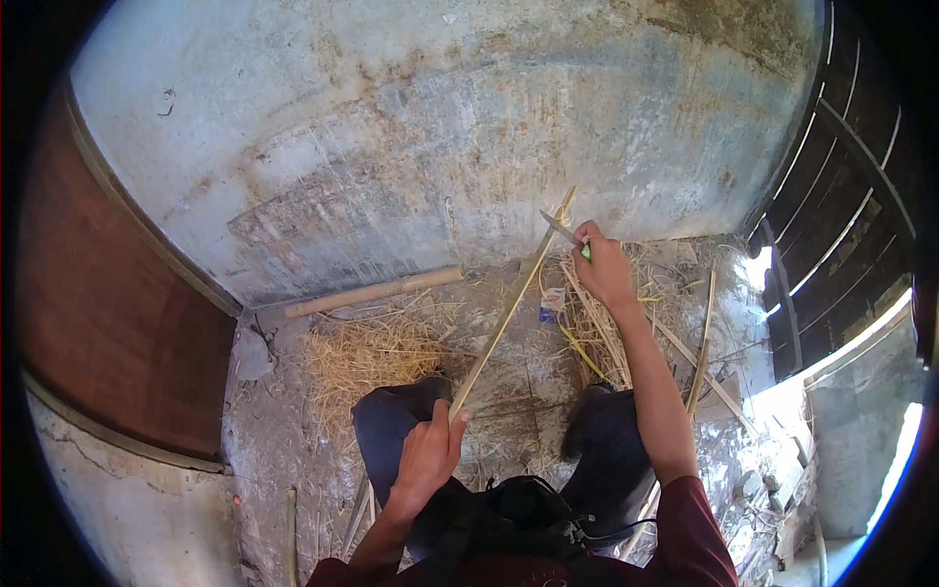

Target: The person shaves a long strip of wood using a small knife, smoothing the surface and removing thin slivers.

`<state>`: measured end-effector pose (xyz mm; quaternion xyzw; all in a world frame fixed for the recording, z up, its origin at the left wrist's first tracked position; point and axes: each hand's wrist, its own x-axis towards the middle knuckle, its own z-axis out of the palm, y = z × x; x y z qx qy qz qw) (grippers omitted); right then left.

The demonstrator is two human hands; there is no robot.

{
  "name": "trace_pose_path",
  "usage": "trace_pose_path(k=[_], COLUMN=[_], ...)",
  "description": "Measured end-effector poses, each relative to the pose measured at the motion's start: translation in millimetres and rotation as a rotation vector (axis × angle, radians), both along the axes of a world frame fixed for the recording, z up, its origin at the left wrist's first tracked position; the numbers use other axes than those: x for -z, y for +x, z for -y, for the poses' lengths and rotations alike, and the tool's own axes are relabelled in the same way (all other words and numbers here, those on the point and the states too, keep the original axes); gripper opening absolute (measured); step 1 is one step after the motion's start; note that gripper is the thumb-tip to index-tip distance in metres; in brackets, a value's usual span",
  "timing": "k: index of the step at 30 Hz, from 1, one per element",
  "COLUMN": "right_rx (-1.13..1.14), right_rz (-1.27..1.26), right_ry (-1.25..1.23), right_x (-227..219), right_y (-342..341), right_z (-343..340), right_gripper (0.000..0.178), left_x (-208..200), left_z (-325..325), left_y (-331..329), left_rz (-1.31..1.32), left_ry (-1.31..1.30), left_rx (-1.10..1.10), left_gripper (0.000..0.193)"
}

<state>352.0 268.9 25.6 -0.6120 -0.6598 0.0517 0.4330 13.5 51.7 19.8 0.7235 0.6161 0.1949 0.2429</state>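
Note:
My left hand [427,455] is closed round the near end of a long bamboo strip [505,315], which slants up and away to the right. My right hand [604,266] grips a knife by its green handle [586,250]. The knife's blade [560,228] points up and left and meets or crosses the strip near its far end; whether it cuts into it I cannot tell. Thin curls hang at the strip's far tip. Both arms are stretched forward above my bent knees.
A heap of pale shavings [377,342] lies left of my feet, a bamboo pole [377,292] along the wall behind it. Split strips [595,328] and a small blue-and-white packet [552,304] lie at the right. A stained wall [440,147] stands ahead; dark slats [831,196] stand far right.

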Motion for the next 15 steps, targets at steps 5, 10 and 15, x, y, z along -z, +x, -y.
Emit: trace_pose_path(k=[5, 10, 15], right_rx=[0.175, 0.224, 0.158], right_rz=[0.276, 0.313, 0.331], right_ry=[-0.052, -0.076, -0.111], right_x=[24, 27, 30], right_y=[-6, -2, -9], right_z=[-13, -25, -29], right_gripper=[0.022, 0.023, 0.022], left_x=[16, 26, 40], left_z=[-1, -1, 9], left_y=[2, 2, -1], left_rz=[-0.080, -0.076, -0.078], left_ry=[0.050, 0.130, 0.115], left_rx=[0.043, 0.033, 0.008], left_gripper=[0.027, 0.022, 0.019])
